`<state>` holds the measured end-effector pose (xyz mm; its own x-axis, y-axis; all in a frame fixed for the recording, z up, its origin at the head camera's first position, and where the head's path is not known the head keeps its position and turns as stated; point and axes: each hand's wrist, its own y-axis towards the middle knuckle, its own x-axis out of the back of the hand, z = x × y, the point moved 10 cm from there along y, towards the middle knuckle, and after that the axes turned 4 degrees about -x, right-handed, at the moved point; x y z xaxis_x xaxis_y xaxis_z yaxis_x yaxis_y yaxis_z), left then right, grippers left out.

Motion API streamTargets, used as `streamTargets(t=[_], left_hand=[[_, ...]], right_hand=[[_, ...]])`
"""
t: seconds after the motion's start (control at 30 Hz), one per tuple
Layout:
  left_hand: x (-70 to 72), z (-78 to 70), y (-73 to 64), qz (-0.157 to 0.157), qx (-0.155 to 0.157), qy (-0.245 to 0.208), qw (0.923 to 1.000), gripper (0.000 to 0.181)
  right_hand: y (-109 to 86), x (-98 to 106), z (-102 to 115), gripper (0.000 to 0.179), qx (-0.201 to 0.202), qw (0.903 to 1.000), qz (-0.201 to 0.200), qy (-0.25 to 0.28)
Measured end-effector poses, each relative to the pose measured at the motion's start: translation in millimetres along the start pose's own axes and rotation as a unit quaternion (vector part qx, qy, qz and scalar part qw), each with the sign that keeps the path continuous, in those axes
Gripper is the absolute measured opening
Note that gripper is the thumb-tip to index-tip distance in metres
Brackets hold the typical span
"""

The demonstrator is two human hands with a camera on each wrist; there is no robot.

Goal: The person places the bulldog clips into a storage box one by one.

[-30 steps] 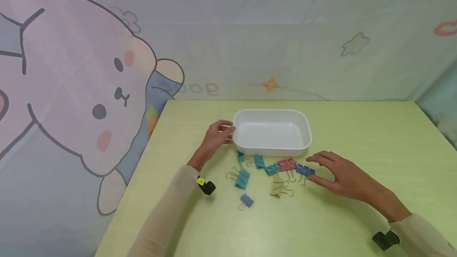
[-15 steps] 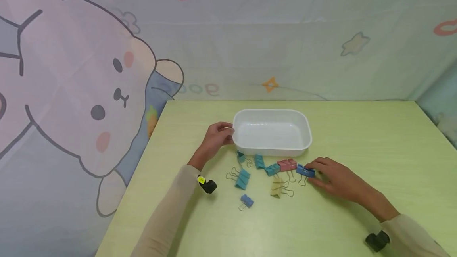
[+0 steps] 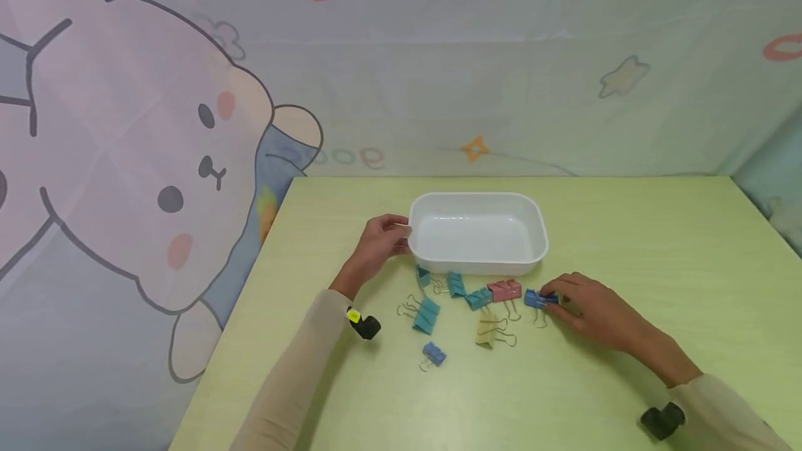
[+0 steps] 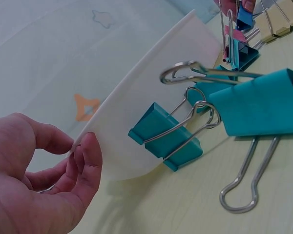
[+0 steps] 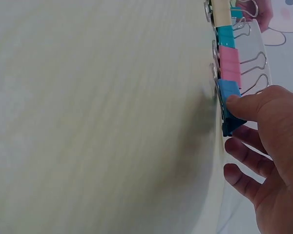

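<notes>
My left hand [image 3: 380,239] pinches the left rim of a white plastic basin [image 3: 479,267] between thumb and fingers, which the left wrist view shows closely. With thumb and forefinger, my right hand [image 3: 595,308] pinches the end of a blue binder clip [image 3: 535,298] near the basin's front right corner. Just left of that clip is a pink binder clip [image 3: 505,290], followed by a teal binder clip [image 3: 479,298]. In the right wrist view, my thumb lies on the blue clip's face and the other fingers are partly behind it.
Nearer the front lie a yellow binder clip [image 3: 486,331], a larger teal clip [image 3: 427,316] and a small blue clip [image 3: 434,353]. Two more teal clips sit at the basin's front left. A patterned cloth [image 3: 438,89] hangs behind the light green table [image 3: 658,242].
My right hand has moved in, its fingers closing on the blue binder clip, which has shifted slightly right, away from the pink one. My left hand has settled against the basin's rim.
</notes>
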<state>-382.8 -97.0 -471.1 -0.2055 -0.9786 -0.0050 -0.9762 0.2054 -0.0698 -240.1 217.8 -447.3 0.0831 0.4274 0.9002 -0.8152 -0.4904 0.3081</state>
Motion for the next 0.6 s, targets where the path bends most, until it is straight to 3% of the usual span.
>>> streamTargets(t=[0.3,0.6], left_hand=[[0.0,0.8,1.3,0.000,0.004,-0.009,1.0000,0.034],[-0.1,-1.1,0.9,0.008,0.008,-0.009,0.9999,0.034]], right_hand=[[9.5,42,14,0.032,0.066,0.9961,-0.053,0.025],[49.9,86,34,0.028,0.116,0.9911,-0.061,0.022]])
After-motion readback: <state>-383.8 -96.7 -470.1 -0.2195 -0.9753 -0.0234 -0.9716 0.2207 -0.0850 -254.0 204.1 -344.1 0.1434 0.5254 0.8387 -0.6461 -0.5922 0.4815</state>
